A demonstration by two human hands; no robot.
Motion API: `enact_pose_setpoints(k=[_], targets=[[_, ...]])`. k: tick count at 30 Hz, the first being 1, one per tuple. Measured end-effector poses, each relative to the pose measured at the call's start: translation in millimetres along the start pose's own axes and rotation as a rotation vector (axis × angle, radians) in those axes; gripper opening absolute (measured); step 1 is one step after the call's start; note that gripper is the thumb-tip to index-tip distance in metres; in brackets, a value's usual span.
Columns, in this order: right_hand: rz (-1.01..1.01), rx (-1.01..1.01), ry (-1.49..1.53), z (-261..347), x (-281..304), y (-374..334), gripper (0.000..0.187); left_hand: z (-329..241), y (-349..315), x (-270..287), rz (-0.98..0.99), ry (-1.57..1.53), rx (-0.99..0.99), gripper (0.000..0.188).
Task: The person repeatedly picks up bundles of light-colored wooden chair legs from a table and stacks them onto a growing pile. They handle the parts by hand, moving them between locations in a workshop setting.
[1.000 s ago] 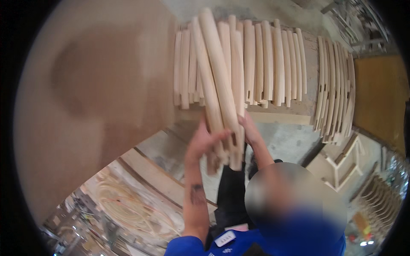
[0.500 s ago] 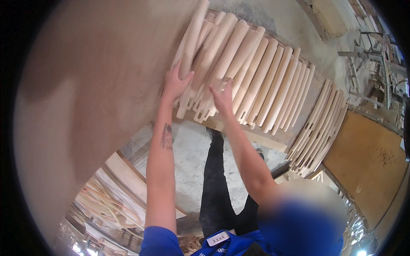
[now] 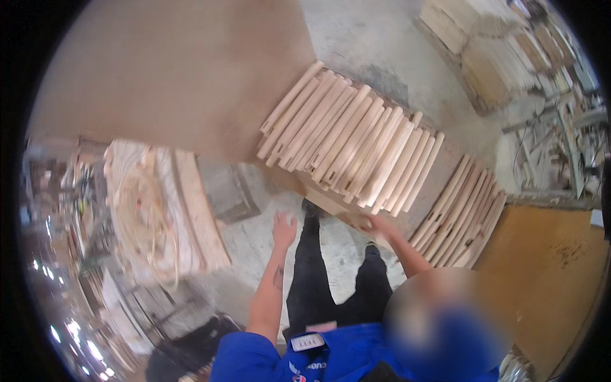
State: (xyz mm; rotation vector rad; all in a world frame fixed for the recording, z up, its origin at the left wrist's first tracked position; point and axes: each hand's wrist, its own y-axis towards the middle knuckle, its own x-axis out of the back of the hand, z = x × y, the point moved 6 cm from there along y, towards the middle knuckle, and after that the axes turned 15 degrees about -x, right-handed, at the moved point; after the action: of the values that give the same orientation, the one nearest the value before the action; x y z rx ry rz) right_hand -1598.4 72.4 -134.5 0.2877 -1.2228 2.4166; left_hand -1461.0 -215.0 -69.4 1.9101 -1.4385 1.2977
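A layer of pale round wooden sticks (image 3: 347, 140), several with slots cut near their near ends, lies side by side on a board-like surface in front of me. My left hand (image 3: 284, 229) hangs in the air short of the pile, fingers loosely apart and nothing in them. Just off the near edge of the supporting board (image 3: 331, 205), below the pile's right part, is my right hand (image 3: 377, 225). It is somewhat blurred, its fingers look loosely parted, and no stick shows in it. Neither hand touches the sticks.
A second stack of slotted sticks (image 3: 459, 213) stands at the right, beside a brown panel (image 3: 541, 267). A large smooth brown surface (image 3: 172, 70) fills the upper left. Coiled pale strips (image 3: 143, 210) lie at left. Stacked boards (image 3: 496, 63) and a metal frame (image 3: 566, 153) stand far right.
Both hands have come off the sticks and drawn back toward me. The sticks at the pile's left end now lie more evenly side by side. The view has shifted, showing more floor.
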Motion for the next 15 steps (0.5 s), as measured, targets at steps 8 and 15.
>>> enact_pose_setpoints(k=[8,15], targets=[[0.038,-1.028,0.440,-295.8,-30.7,-358.4,0.040,-93.1,-380.4,46.8,0.170,-0.448,0.647,0.059],[0.285,-0.869,0.076,-248.8,1.6,-354.4,0.043,-104.7,-470.5,30.7,0.118,-0.420,0.705,0.040]])
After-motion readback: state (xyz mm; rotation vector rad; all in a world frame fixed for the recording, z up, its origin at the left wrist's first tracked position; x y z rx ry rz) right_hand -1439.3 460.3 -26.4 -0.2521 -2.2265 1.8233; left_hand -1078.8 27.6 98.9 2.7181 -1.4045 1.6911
